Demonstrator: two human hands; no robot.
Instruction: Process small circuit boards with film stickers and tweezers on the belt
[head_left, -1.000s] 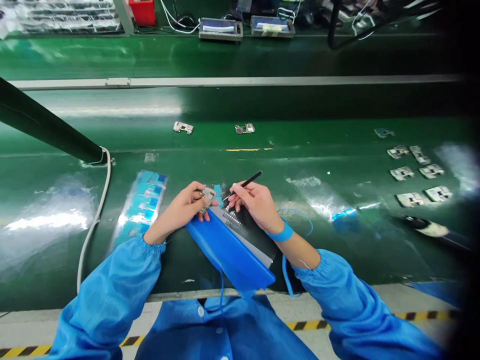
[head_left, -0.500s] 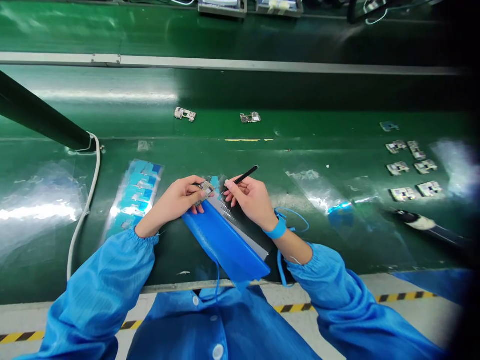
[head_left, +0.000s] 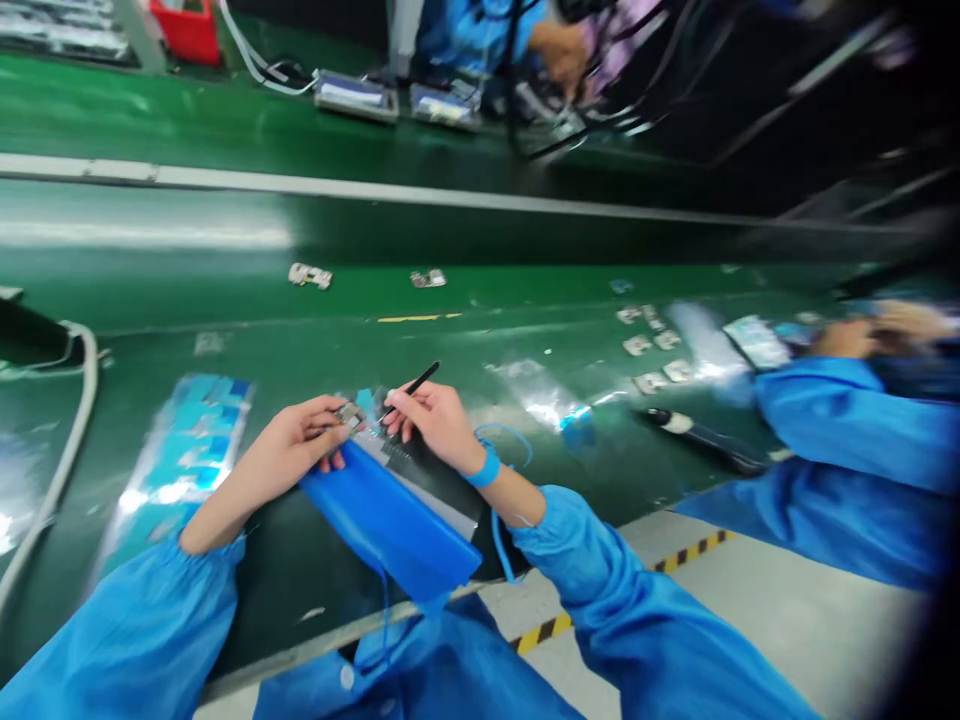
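Note:
My left hand [head_left: 289, 440] pinches a small metal-shielded circuit board [head_left: 349, 415] by its edges. My right hand [head_left: 435, 420] grips a slim black pen-like tool [head_left: 414, 380], its tip close to that board. Below both hands lies a blue folder [head_left: 386, 525] with a dark sheet and a row of small metal parts [head_left: 394, 452] at its top end. An anti-static strap [head_left: 484, 468] circles my right wrist. Blue sleeves cover both forearms.
Green conveyor belt [head_left: 480, 335] runs across the view, bearing loose circuit boards [head_left: 310, 275] and several more at right [head_left: 652, 340]. Blue sheets in plastic [head_left: 176, 460] lie left. A black-handled tool [head_left: 690, 430] lies right. A co-worker's blue sleeve [head_left: 847, 450] enters at right.
The view has tilted and swung, bringing a co-worker's arms in at right and another person at the top. My hands keep the same hold on the board and the black tool.

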